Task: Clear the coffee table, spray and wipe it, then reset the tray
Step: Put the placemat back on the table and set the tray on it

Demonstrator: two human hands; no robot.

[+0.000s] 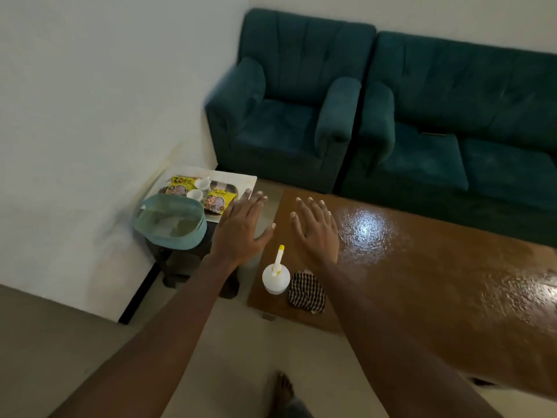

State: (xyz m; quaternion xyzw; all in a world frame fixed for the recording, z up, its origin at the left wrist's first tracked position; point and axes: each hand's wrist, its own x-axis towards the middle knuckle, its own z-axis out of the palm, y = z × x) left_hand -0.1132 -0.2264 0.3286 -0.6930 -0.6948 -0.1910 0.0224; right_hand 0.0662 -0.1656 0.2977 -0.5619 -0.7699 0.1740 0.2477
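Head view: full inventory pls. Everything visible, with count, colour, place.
coffee table: 1, glossy brown, centre-right, in front of the seats
spray bottle: 1, white with yellow nozzle, near-left corner of the coffee table
cloth: 1, black-and-white check, on the table right beside the bottle
tray: 1, white, left of the table by the wall
snack packets: 2, yellow, on the tray
cups: 2, white, on the tray between the packets
basket: 1, teal, just in front of the tray
armchair: 1, teal, against the far wall
sofa: 1, teal, right of the armchair
foot: 1, bare, bottom edge
left hand: open, empty, between tray and table
right hand: open, empty, over the table's left end
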